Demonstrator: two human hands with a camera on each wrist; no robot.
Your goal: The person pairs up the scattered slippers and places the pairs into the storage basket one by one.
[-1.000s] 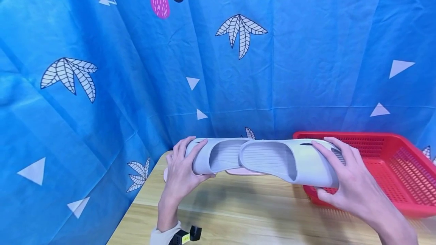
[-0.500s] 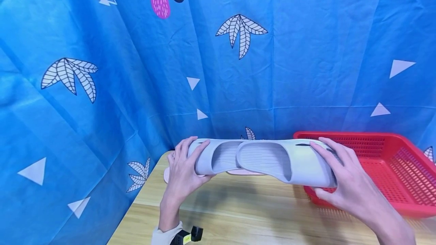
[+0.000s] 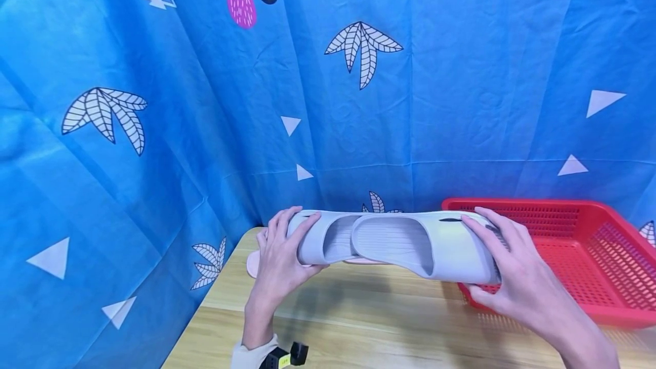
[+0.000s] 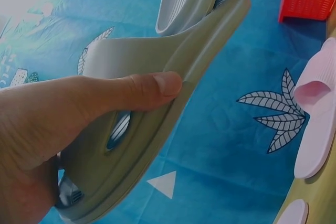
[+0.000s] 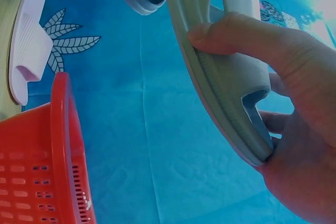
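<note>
— Where to look first, please?
— Near six o'clock, below the centre of the head view: left grey slipper (image 3: 311,246), raised above the worktop (image 3: 379,323). Toward four o'clock, also raised: right grey slipper (image 3: 456,249).
— And the fingers?
— Grasping, on both sides. Left hand (image 3: 282,261) curled around the strap end of the left grey slipper; right hand (image 3: 523,275) curled likewise around the right one.
— And in the middle, between the hands?
— Heel ends overlapping, the right one in front. Touching or apart, impossible to tell.
— Something more to report?
— Between three and four o'clock, red basket (image 3: 574,218), partly behind the right hand. At seven o'clock, pink slipper (image 3: 252,265), mostly hidden by the left hand. Near six o'clock, another pink slipper (image 4: 315,145), only a thin edge in the head view, plainer in the left wrist view.
— And at twelve o'clock?
— Blue curtain (image 3: 461,101), printed with white leaves.
</note>
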